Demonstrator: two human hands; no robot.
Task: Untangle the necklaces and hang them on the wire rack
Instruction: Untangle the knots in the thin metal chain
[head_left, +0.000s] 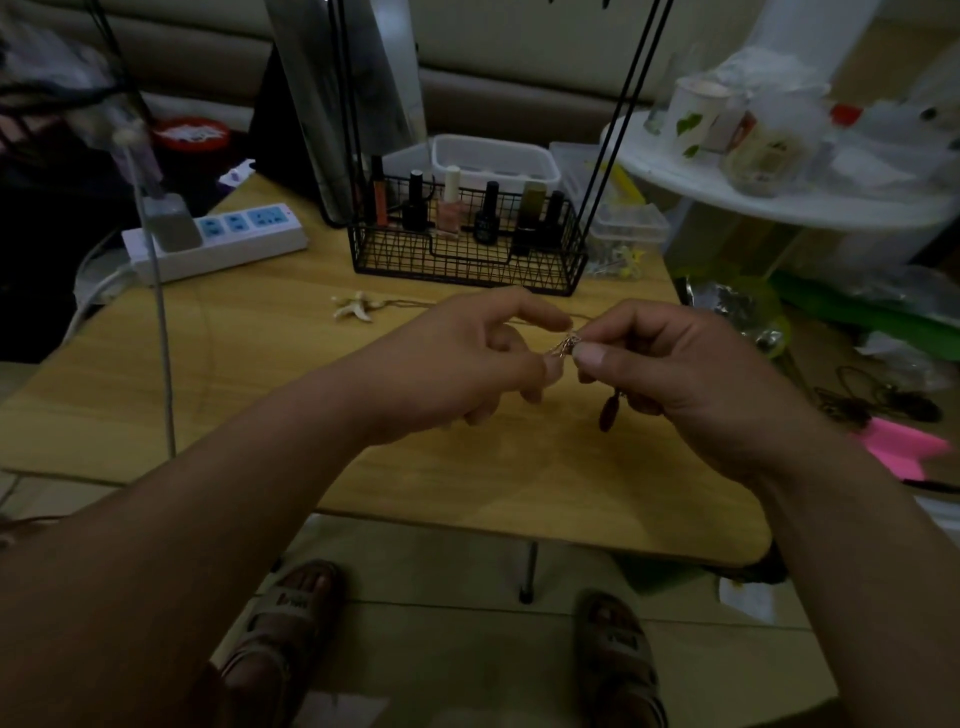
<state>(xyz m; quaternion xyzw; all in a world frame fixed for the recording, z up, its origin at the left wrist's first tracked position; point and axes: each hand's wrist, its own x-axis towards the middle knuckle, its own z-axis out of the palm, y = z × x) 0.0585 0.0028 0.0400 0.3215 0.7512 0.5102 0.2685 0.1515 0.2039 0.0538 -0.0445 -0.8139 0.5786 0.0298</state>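
Above the middle of the wooden table (249, 374), my left hand (467, 358) and my right hand (680, 364) meet fingertip to fingertip. Between them they pinch a small knot of thin gold chain (565, 344). A dark reddish oval pendant (609, 413) dangles below my right hand. A pale starfish pendant (354, 306) lies on the table further back, its thin cord running right towards my hands. The black wire rack (467, 249) stands behind, with thin black rods (623, 119) rising from it.
Several nail polish bottles (452, 208) stand in the rack's basket. A white power strip (223, 239) lies at the back left, clear plastic boxes (623, 223) at the right. A cluttered white round shelf (779, 176) is far right. More dark necklaces (878, 400) lie on the floor.
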